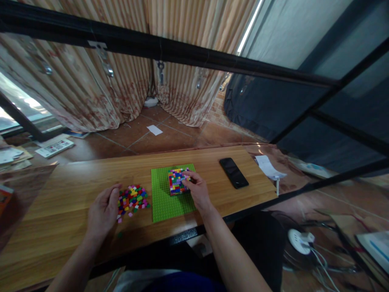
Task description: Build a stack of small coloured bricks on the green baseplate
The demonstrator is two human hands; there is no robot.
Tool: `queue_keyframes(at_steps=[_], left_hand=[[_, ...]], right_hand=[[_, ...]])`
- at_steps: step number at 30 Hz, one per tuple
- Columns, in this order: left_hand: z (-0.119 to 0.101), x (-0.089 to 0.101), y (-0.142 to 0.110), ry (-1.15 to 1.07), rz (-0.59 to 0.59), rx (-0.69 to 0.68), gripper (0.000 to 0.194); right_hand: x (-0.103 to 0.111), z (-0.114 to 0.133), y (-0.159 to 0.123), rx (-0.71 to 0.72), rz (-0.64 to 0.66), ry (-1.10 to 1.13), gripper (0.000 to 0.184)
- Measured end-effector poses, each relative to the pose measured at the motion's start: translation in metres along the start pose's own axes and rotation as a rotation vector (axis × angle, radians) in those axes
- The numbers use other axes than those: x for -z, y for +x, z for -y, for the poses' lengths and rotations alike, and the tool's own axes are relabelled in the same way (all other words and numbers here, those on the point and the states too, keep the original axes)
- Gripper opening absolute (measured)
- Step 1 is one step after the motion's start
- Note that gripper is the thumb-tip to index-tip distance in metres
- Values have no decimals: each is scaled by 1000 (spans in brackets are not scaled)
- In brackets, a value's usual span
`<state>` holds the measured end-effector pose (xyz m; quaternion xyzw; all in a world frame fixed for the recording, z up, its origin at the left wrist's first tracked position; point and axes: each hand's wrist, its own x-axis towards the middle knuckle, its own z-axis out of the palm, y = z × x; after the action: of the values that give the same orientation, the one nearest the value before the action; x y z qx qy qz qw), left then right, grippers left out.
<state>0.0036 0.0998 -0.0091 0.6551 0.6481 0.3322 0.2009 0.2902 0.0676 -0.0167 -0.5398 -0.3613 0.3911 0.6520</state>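
Note:
A block of small multicoloured building bricks [175, 181] stands on a green studded baseplate [161, 205]. My right hand [198, 190] reaches over its right side, thumb and index finger drawn together in a pinch at the top of the bricks. Whatever is between those fingertips is too small to tell. Left of the baseplate lies a loose pile of coloured bricks [133, 198]. My left hand [104, 207] rests on the table against the pile's left edge, fingers curled in and thumb on top. The inside of that hand is hidden.
A black phone [234, 173] lies on the wooden table [69, 182], right of the baseplate. One stray green brick [120, 235] sits near the front edge. A dark metal bar [182, 48] crosses above the far side. White paper [269, 167] lies beyond the right end.

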Motion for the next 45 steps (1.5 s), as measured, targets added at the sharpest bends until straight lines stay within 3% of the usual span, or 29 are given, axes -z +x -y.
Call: queue_keyframes(at_steps=[20,35,45], left_hand=[[0,0,0,-5,8,-1,42],[5,-3,2,-7,-7,-51,44],[1,-4,-1,-17,-27,-29,46]], right_hand=[[-4,0,1,12,-35,-38,25],[0,3,0,9,-7,5,22],[4,3,0,46,39,-107,23]])
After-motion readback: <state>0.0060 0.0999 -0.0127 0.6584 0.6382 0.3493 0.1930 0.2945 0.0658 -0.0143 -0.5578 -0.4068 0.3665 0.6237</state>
